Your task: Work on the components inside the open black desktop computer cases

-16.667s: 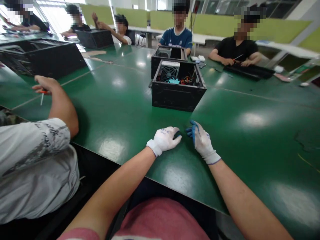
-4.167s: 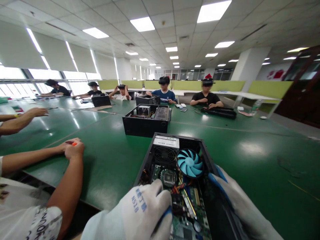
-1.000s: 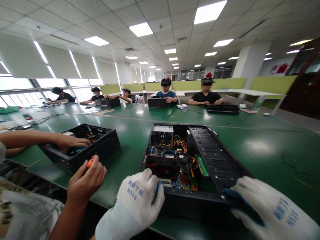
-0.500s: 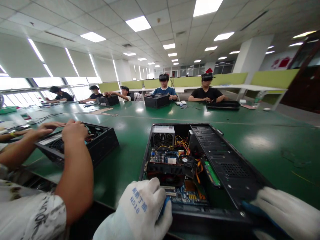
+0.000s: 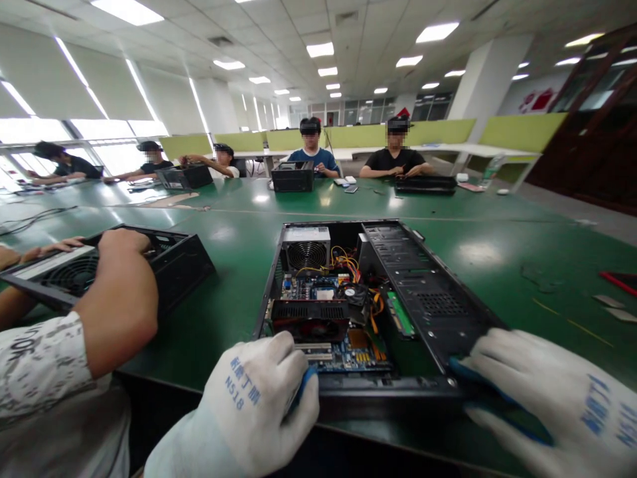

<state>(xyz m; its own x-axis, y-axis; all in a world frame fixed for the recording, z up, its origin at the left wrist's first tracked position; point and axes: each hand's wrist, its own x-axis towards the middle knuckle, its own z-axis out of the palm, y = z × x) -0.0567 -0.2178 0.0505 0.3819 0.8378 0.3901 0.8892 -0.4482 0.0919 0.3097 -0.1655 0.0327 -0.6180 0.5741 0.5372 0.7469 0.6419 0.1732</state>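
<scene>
An open black computer case [image 5: 378, 393] lies flat on the green table in front of me. My left hand [image 5: 249, 398], in a white glove with blue inside, is closed round its near left corner. At the near right corner, my gloved right hand [image 5: 542, 395] grips the edge, fingers on top and thumb lower down. Inside the case are a power supply [image 5: 304, 253], a blue motherboard [image 5: 343, 358], a small black fan [image 5: 352, 293], a dark graphics card [image 5: 311, 320] and a green circuit board [image 5: 401, 317]. Both hands' fingertips are partly hidden.
To my left, a person's bare arm [image 5: 119, 292] reaches into another black case [image 5: 184, 272]. Several people sit across the green table [image 5: 239, 229], some with cases. A red-edged object [image 5: 620, 282], small flat pieces [image 5: 617, 307] and a yellow wire [image 5: 572, 322] lie at right.
My view has shifted, so the case appears higher and further left. More of my right hand shows at the corner. The neighbour's arm has moved lower over their case.
</scene>
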